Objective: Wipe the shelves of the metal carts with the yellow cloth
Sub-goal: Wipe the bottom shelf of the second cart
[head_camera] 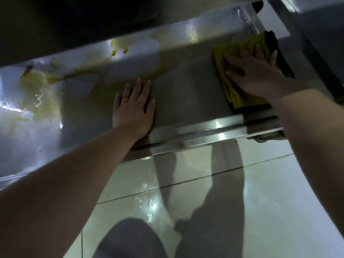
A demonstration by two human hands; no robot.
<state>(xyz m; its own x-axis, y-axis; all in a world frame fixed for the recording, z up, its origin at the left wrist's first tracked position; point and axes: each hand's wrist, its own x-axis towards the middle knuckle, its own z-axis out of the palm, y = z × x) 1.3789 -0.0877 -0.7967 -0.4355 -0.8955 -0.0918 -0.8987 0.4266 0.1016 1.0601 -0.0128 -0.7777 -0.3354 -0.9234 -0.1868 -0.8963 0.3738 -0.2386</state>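
Observation:
A low metal cart shelf [186, 90] stretches across the view, shiny and smeared with yellowish stains [37, 90] on its left half. The folded yellow cloth [234, 94], with a dark edge, lies at the shelf's right end. My right hand [255, 73] presses flat on top of the cloth, fingers spread. My left hand [133, 108] rests flat on the bare shelf near its front rim, fingers apart, holding nothing. An upper shelf hides the back of the cart.
A raised metal rim [195, 131] runs along the shelf's front. A cart upright [255, 19] stands at the right rear corner. Pale glossy floor tiles [260, 202] lie below, and my knee [130, 239] shows at the bottom.

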